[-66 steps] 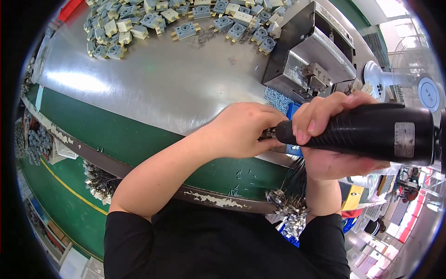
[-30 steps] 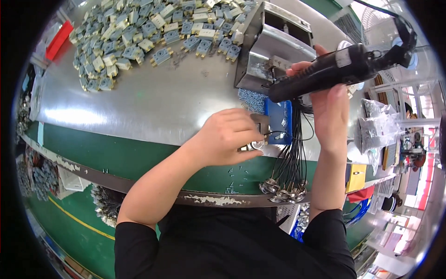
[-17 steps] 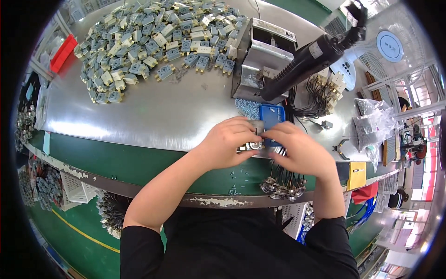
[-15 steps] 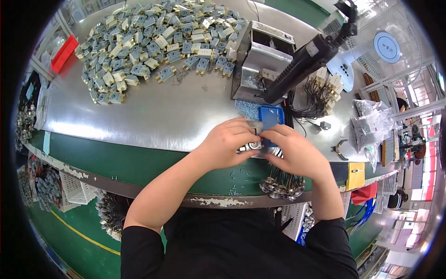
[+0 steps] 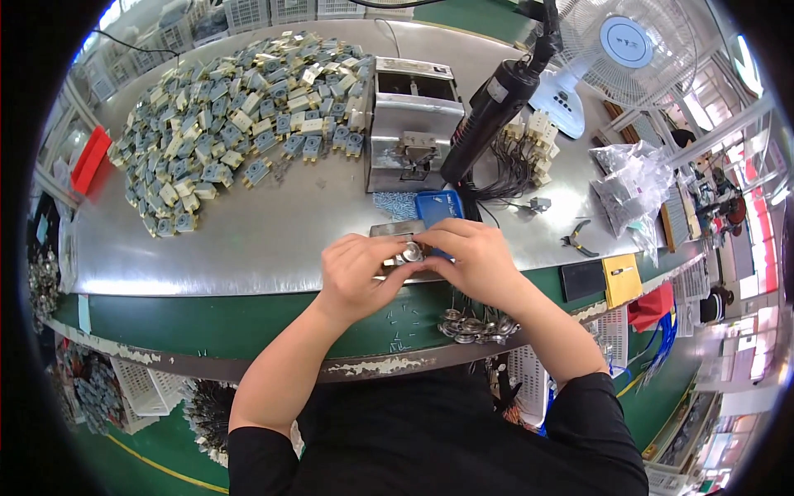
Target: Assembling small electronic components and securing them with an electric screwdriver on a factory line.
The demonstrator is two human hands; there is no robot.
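Observation:
My left hand (image 5: 357, 269) and my right hand (image 5: 475, 256) meet near the front edge of the metal tabletop. Between their fingertips is a small silver round metal part (image 5: 412, 251). Thumbs and forefingers of both hands close on it from either side, covering much of it. Just behind the fingers lies a flat metal block (image 5: 394, 229); whether the part touches it I cannot tell. A blue tray (image 5: 439, 203) sits beyond my right hand, beside a pile of small bluish screws (image 5: 395, 203). Black cords run down to a bunch of round metal parts (image 5: 477, 326) by my right wrist.
A large heap of grey-and-cream box-shaped parts (image 5: 240, 124) covers the back left. Behind the tray stand a metal machine (image 5: 415, 107) and a black cylindrical tool (image 5: 490, 120). Pliers (image 5: 581, 238), a plastic bag (image 5: 630, 183) and a fan (image 5: 626, 43) are at the right.
The head view has shifted, so the bench sits farther left and lower. Both hands stay together on the small metal part, with the fingers slightly rearranged.

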